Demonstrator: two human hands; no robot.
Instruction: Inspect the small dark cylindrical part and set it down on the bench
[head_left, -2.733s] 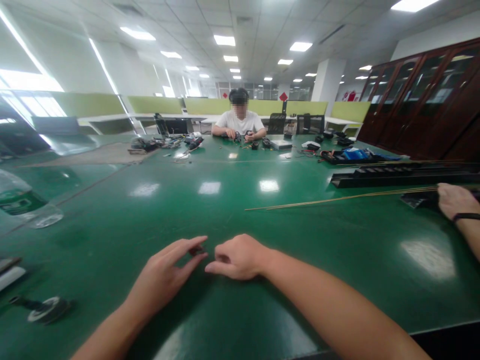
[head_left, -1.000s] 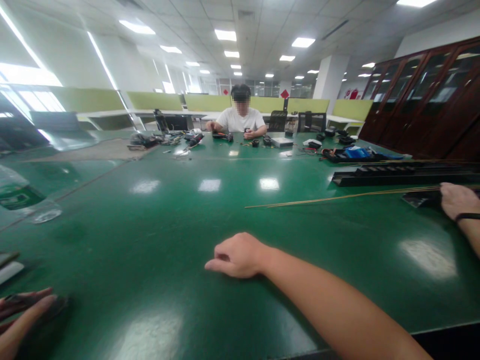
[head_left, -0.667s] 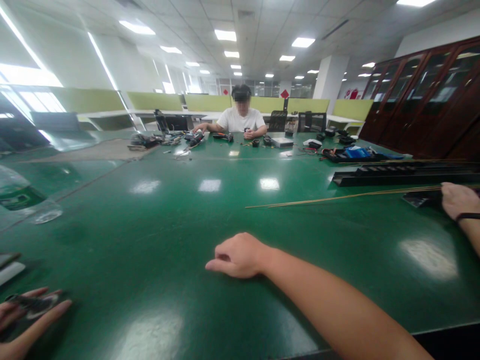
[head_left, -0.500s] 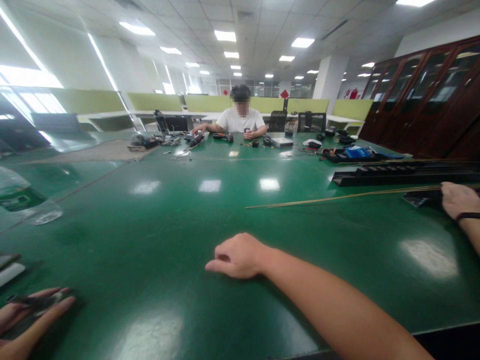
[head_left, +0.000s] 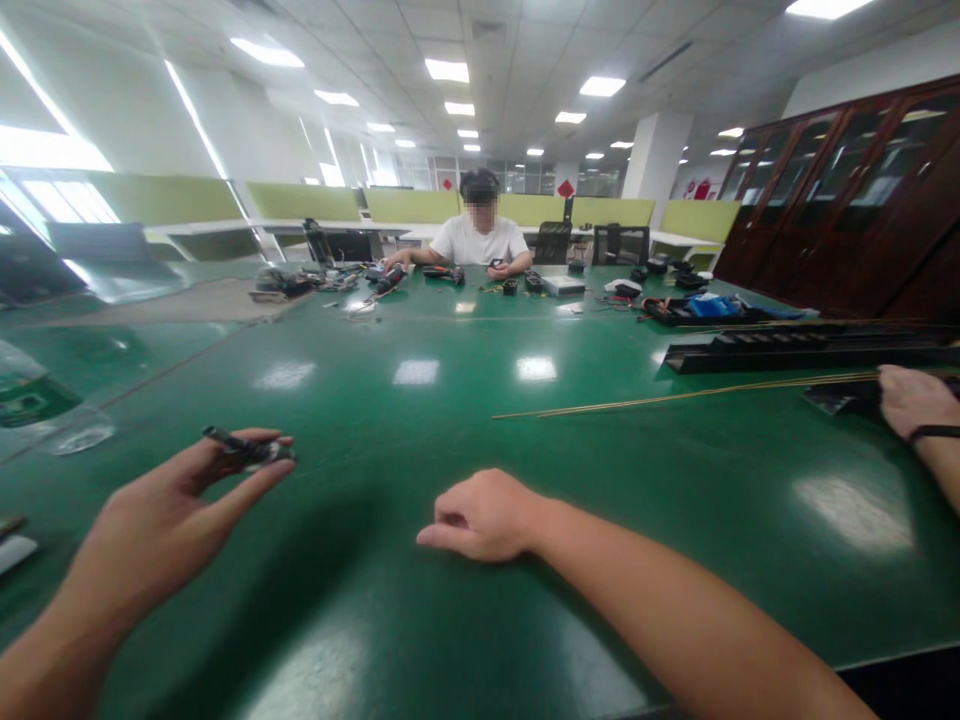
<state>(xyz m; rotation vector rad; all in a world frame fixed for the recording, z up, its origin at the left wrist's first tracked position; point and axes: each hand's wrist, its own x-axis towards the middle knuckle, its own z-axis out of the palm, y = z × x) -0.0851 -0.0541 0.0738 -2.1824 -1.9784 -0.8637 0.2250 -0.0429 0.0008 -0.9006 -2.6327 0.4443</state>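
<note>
Raised above the green table (head_left: 352, 420), my left hand (head_left: 169, 505) grips a small dark metallic part (head_left: 255, 452) between thumb and fingers. A short cylindrical shaft sticks out of it to the upper left; its exact kind cannot be made out. My right hand (head_left: 480, 515) rests on the tabletop with curled fingers and the thumb alongside. Nothing shows in the hollow between them, though the palm side is hidden. Two thin brass-coloured rods (head_left: 645, 402) lie on the table beyond my right hand.
A clear plastic bottle (head_left: 37, 395) stands at left. Another person's hand (head_left: 911, 400), with a black wristband, is by the rods at right, near black channel-shaped rails (head_left: 795, 355). Across the table sits a person in a white shirt (head_left: 480, 243) among tools and a black tray (head_left: 697, 312).
My left hand has come up from the lower left corner towards the middle, carrying the metallic part. My right hand stays in place on the table.
</note>
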